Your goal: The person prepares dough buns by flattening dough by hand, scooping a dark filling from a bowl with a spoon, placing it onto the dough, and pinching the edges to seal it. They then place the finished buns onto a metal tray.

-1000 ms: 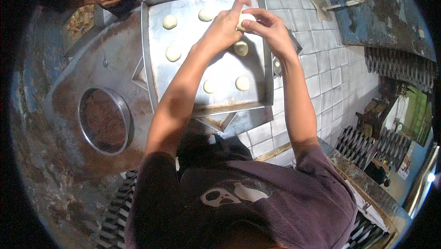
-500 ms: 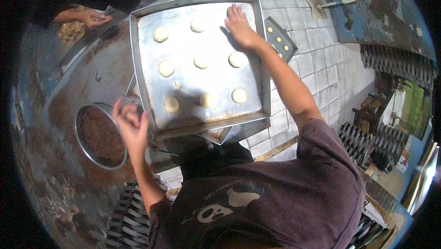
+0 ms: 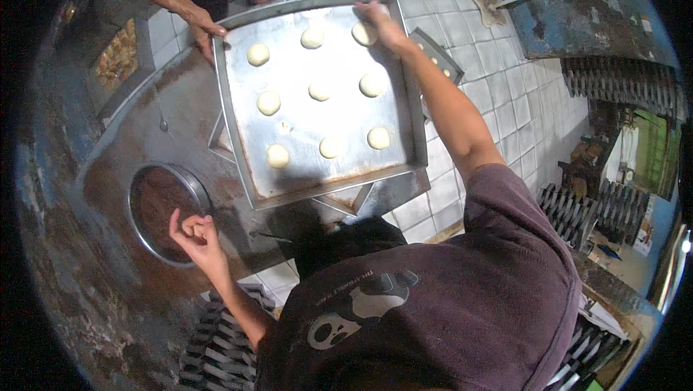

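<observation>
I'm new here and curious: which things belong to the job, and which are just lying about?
In use:
large metal tray, right hand near its far corner, co-worker's hand on its rim
nine pale dough balls on it
possibly the round pan of brown stuff, near the left hand

Apparently lying about:
spoon-like utensil
smaller dark tray

The left of two side-by-side fisheye cameras worn on the head looks steeply down over the wearer's dark purple T-shirt [image 3: 462, 275], close below, to the metal baking tray [image 3: 303, 173] beyond it, straight edges bending toward the rim.
</observation>
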`<state>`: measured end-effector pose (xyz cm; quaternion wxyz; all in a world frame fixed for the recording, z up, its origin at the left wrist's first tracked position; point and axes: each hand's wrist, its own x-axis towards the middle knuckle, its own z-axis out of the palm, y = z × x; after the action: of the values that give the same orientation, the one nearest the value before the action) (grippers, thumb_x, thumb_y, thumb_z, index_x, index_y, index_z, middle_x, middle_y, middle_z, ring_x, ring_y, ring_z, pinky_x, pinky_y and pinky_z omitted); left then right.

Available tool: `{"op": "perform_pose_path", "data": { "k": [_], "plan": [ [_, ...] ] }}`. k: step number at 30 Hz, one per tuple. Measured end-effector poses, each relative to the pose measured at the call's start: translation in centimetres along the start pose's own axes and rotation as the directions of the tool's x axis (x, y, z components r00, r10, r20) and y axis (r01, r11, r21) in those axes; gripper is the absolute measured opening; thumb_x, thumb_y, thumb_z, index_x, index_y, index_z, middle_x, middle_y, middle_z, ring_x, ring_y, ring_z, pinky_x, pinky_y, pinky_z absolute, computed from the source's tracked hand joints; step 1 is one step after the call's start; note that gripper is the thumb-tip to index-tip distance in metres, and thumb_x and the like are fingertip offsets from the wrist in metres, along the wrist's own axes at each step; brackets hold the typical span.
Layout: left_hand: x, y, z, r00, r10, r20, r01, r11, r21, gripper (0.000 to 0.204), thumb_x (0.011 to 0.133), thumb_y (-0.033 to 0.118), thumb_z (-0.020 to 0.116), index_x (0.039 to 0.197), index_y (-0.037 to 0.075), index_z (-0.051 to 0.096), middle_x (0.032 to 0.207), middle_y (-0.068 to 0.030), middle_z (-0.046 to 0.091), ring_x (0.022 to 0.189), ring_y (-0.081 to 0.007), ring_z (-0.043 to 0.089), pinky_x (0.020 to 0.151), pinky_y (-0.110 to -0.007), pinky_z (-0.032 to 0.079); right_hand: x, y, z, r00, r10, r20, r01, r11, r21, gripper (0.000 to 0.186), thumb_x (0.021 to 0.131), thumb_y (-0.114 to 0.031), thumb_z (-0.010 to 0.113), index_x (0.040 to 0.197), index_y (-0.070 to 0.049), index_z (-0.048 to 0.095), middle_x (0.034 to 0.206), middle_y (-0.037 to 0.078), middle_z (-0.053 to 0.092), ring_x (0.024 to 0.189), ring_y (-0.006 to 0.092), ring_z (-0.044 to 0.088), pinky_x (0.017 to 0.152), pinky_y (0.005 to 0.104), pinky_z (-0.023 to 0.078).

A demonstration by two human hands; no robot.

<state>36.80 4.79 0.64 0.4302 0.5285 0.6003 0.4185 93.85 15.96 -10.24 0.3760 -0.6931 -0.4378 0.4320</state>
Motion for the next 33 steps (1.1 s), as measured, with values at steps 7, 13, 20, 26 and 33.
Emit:
{"op": "perform_pose_path", "data": {
  "k": [7, 13, 20, 26, 33],
  "plan": [
    [-1.4, -0.4, -0.1, 0.996, -0.042, 0.084, 0.027, 0.984, 0.174, 0.044, 0.086, -0.011, 0.064, 0.128, 0.003, 0.057, 0.109, -0.0019, 0.051, 0.090, -0.0102, 0.049, 0.084, -0.023, 0.045, -10.5, -8.6, -1.6, 0.990, -0.003, -0.144, 0.108, 0.682, 0.724, 0.043, 0.104, -0.024, 0.062, 0.138, 0.002, 0.054, 0.120, 0.015, 0.064, 0.120, 0.0230, 0.063, 0.099, 0.0321, 0.054],
    [-2.5, -0.4, -1.1, 0.991, -0.023, 0.129, -0.009, 0.970, 0.244, 0.039, 0.082, -0.013, 0.056, 0.118, 0.003, 0.061, 0.113, -0.0032, 0.056, 0.092, -0.0112, 0.052, 0.084, -0.024, 0.047, -26.6, -9.5, 6.9, 0.205, 0.025, 0.979, -0.480, 0.874, 0.078, 0.044, 0.100, -0.025, 0.070, 0.133, 0.003, 0.062, 0.102, 0.015, 0.077, 0.090, 0.0191, 0.075, 0.077, 0.0308, 0.062],
    [-5.0, 0.4, -1.4, 0.986, 0.000, 0.167, -0.035, 0.977, 0.211, 0.038, 0.081, -0.014, 0.049, 0.113, 0.002, 0.062, 0.110, -0.0039, 0.056, 0.094, -0.0116, 0.053, 0.085, -0.025, 0.046, -30.3, -5.1, 14.5, 0.687, 0.145, 0.712, 0.211, 0.898, -0.386, 0.044, 0.093, -0.033, 0.071, 0.120, 0.001, 0.065, 0.106, 0.021, 0.070, 0.101, 0.0378, 0.069, 0.088, 0.0473, 0.055],
    [-7.3, -0.1, -2.2, 0.977, -0.072, 0.202, 0.032, 0.981, 0.193, 0.034, 0.082, -0.009, 0.052, 0.112, 0.002, 0.062, 0.099, -0.0009, 0.054, 0.089, -0.0103, 0.053, 0.085, -0.024, 0.044, -26.1, 0.0, 17.0, 0.901, -0.198, 0.387, 0.405, 0.708, -0.579, 0.016, 0.090, -0.010, 0.061, 0.099, 0.002, 0.065, 0.101, 0.022, 0.067, 0.093, 0.0412, 0.068, 0.080, 0.0467, 0.059],
    [-7.9, -1.2, -3.0, 0.947, -0.116, 0.298, 0.108, 0.993, 0.045, 0.032, 0.088, -0.007, 0.051, 0.118, 0.003, 0.061, 0.097, 0.0007, 0.054, 0.087, -0.0066, 0.050, 0.083, -0.021, 0.042, -25.7, 2.6, 21.9, 0.937, -0.162, 0.311, 0.350, 0.481, -0.804, 0.014, 0.088, -0.009, 0.059, 0.092, 0.001, 0.069, 0.095, 0.021, 0.070, 0.090, 0.0353, 0.072, 0.074, 0.0484, 0.060]
  ]
}}
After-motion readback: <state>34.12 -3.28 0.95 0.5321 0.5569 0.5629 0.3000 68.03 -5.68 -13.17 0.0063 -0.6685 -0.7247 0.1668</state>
